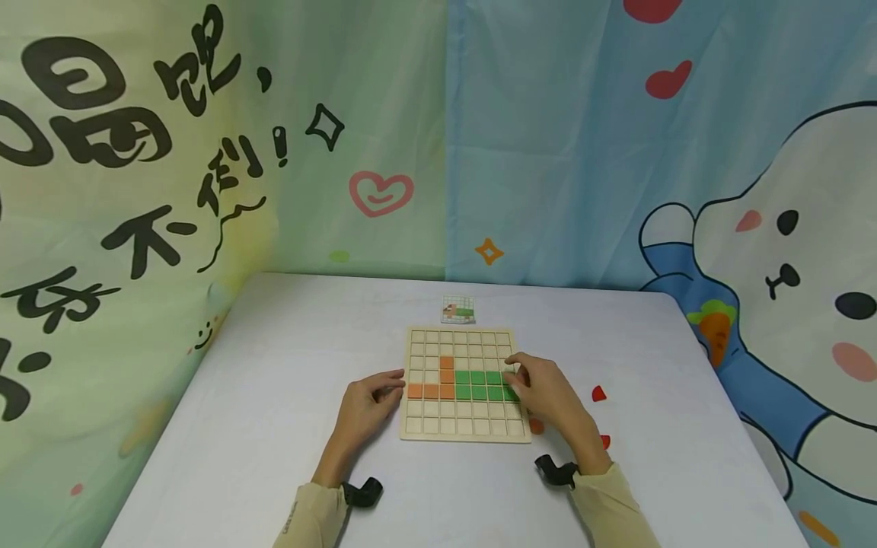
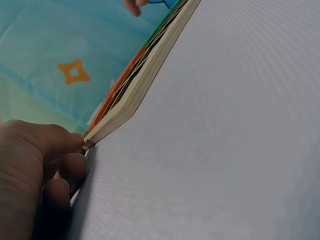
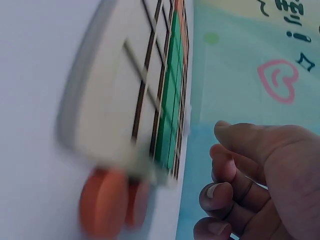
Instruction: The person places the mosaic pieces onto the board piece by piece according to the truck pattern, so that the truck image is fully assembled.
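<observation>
Looking far left, saw printed curtain [image 1: 384, 76] with black characters, hanging behind pale tabletop [image 1: 205, 457]. Next, found left hand [image 1: 370, 403] at left edge of wooden grid board [image 1: 466, 429], with beige sleeve [image 1: 311, 510] and black wrist device [image 1: 365, 492] below. Made out curled fingers touching board edge in left wrist view; could not tell grip as pinching or merely resting there. Located board in middle of tabletop. Counted on it five orange tiles [image 1: 447, 377]: row of three, with column rising from right end. Beyond far edge, spotted small card [image 1: 457, 310] printed with grid and coloured figure. Directly right of orange, saw green tiles [image 1: 477, 385] in two rows, right end partly covered. Found right hand [image 1: 544, 384] above right edge of board, grip relaxed, fingers loosely bent, thumb and forefinger apart. Just beside near right corner, noted two orange-red rounded pieces [image 3: 102, 202]. Farther right, saw two red pieces [image 1: 599, 393], nearer one partly hidden by wrist. At far right, observed white animal print [image 1: 795, 266] on curtain.
</observation>
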{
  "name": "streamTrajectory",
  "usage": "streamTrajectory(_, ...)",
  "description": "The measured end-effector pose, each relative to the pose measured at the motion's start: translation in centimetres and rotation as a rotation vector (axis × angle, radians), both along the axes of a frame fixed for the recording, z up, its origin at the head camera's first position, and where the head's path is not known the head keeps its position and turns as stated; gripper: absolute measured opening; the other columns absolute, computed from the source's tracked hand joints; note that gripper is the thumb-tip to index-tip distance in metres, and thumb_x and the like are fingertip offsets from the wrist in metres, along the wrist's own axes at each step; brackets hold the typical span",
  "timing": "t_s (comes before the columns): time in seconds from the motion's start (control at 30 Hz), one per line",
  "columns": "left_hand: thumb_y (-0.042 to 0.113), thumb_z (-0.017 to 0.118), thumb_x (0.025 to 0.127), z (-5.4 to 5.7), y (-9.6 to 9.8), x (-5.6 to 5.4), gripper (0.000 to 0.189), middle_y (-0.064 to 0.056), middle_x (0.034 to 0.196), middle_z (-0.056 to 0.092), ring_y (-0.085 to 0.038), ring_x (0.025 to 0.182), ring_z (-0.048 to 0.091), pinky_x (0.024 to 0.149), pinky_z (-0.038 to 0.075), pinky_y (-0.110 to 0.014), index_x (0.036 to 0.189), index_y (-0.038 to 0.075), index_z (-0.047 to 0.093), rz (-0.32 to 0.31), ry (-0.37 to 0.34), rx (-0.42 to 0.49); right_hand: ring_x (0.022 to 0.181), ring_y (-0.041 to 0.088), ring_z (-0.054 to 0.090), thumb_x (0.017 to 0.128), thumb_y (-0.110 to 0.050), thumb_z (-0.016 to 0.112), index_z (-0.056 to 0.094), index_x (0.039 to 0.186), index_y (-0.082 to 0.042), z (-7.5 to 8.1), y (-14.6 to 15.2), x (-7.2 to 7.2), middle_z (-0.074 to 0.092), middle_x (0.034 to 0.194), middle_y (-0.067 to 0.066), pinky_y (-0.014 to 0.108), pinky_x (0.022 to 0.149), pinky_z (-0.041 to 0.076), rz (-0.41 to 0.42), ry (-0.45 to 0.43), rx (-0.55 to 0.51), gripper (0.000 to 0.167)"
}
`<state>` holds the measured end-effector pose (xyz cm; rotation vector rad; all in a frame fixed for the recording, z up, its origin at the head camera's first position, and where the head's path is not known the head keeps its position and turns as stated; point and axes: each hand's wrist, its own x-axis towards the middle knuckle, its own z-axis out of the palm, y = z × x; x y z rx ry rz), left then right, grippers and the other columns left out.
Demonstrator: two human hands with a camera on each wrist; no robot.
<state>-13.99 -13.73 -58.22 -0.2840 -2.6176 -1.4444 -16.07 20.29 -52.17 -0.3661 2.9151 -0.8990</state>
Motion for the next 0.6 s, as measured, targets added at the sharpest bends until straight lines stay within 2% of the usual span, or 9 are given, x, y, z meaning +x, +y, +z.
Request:
streamTrajectory(0.17,0.011,0.079,0.095,-0.1,-0.1,0.0,0.013,-0.003,0.126,0.079,-0.001,0.061,0.048,0.058,0.039,-0.019,0.107,0.012,0.084,-0.006,0.006,-0.008,0.065,0.011,0.048,0.101,-0.022,0.072,0.069,0.128,-0.003,-0.4,2.6,0.7,0.056,0.072,-0.002,0.025,0.061,0.039,-0.053,0.013,0.029,0.033)
streamTrajectory(0.33,0.011,0.079,0.095,-0.3,-0.1,-0.1,0.013,-0.003,0.126,0.079,-0.001,0.061,0.048,0.058,0.039,-0.019,0.107,0.012,0.084,-0.003,0.01,-0.008,0.065,0.01,0.047,0.1,-0.019,0.074,0.07,0.127,-0.003,-0.8,5.4,1.2,0.056,0.073,-0.002,0.024,0.06,0.039,-0.058,0.046,0.046,0.032)
streamTrajectory(0.43,0.012,0.079,0.095,-0.2,-0.1,-0.1,0.013,-0.003,0.126,0.079,-0.002,0.061,0.048,0.058,0.039,-0.019,0.107,0.012,0.084,-0.002,0.004,-0.008,0.067,0.011,0.048,0.1,-0.019,0.073,0.069,0.13,-0.004,-0.9,7.1,1.7,0.057,0.075,-0.002,0.025,0.06,0.04,-0.069,0.008,0.053,0.034)
streamTrajectory(0.6,0.012,0.079,0.095,-0.3,-0.1,-0.1,0.014,-0.002,0.126,0.079,-0.002,0.061,0.05,0.058,0.04,-0.019,0.107,0.012,0.084,0.004,0.003,-0.016,0.068,0.014,0.049,0.101,-0.022,0.072,0.066,0.134,-0.003,-1.0,9.7,2.4,0.056,0.077,0.001,0.026,0.059,0.041,-0.133,-0.07,0.08,0.039)
